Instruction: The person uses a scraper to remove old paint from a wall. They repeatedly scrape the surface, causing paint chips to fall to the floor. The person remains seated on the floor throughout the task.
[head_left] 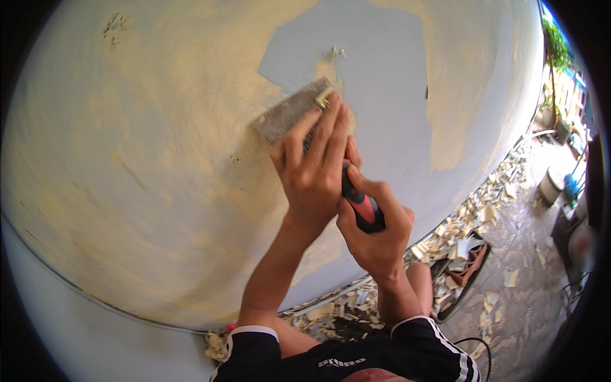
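A wide-bladed scraper (291, 112) lies slanted against a wall (382, 95) that carries blue-grey and cream patches. Its black and red handle (363, 207) is wrapped by my right hand (382, 224). My left hand (312, 162) rests over the blade, fingers extended toward its upper edge, and hides the middle of the tool. A small curl of cream coating (323, 99) sits on the blade near my fingertips. Just above the blade, a narrow cream strip (326, 69) runs up the blue-grey patch, with small loose bits at its top.
Broken coating flakes (477, 210) are heaped along the foot of the wall. A dark-rimmed tray (460, 298) with flakes and a brown openwork piece stands to the right. Beyond are patterned floor tiles (515, 305), a round container (551, 185) and a plant (556, 45). A dark cable (487, 346) curves beside my right sleeve.
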A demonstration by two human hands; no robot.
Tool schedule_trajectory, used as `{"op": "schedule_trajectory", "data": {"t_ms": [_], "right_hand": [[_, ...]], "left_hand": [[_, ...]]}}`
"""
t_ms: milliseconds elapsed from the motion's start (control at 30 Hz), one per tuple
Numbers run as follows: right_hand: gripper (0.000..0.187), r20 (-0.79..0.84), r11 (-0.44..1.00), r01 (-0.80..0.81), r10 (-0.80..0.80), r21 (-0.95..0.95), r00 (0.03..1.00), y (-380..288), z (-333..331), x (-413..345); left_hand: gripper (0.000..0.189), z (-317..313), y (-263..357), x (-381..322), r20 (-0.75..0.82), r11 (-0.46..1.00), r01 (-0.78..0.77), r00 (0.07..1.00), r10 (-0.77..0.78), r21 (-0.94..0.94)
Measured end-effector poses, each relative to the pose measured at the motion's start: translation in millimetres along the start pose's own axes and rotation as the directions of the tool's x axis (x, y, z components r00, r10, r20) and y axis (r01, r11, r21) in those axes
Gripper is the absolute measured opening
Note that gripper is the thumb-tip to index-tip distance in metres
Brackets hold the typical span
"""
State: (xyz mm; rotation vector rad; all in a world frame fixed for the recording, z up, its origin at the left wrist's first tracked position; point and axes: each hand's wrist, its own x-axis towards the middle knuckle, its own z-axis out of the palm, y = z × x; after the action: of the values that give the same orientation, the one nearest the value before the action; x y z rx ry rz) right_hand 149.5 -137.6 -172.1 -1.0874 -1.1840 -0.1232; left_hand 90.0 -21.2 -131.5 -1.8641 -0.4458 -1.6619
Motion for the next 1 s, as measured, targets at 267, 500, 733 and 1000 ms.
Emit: {"op": "schedule_trajectory", "data": {"t_ms": [267,500,733,1000], "right_hand": [[0.041,0.058,0.994,0.07,-0.065,-0.085,0.996,-6.6,-18.1,11.8],[0.04,0.019,0.996,0.079,-0.079,-0.04,0.997,6.8,-1.8,-4.6],[0.041,0.018,0.994,0.082,-0.081,-0.071,0.997,-0.3,1.8,-2.4],[0.04,-0.01,0.999,0.007,-0.008,-0.031,1.0,-9.1,0.5,1.1]], "left_hand": [[0.036,1.2,8.0,4.5,-0.015,0.998,0.06,0.998,-0.06,-0.02],[0.035,0.1,6.4,-17.0,-0.022,0.998,0.047,0.999,-0.048,-0.04],[0.034,-5.8,0.4,-10.6,0.005,0.998,0.053,0.999,-0.053,-0.04],[0.032,-4.7,-3.5,0.1,0.007,0.995,0.049,0.999,-0.049,-0.082]]}}
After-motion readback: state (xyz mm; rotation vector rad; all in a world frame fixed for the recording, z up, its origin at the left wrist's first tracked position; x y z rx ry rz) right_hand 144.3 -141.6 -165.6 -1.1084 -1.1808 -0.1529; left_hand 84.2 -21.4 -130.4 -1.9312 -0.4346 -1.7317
